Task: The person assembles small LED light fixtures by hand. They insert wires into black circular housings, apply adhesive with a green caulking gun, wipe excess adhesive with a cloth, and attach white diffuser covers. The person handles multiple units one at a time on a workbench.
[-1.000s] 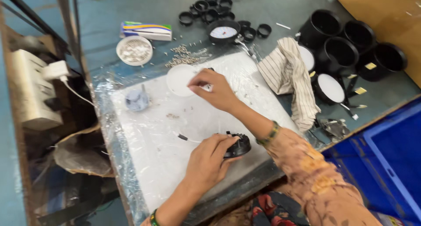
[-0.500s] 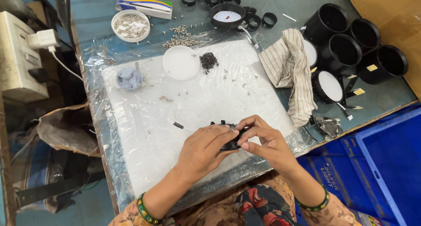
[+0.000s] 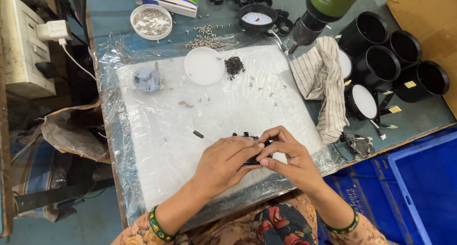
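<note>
Five black cylindrical housings, two round white dishes, one striped cloth and two hands are counted.

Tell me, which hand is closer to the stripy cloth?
Right. The right hand works at the pad's near edge, just left of and below the striped cloth. The left hand sits farther left, on the other side of the small black part.
</note>
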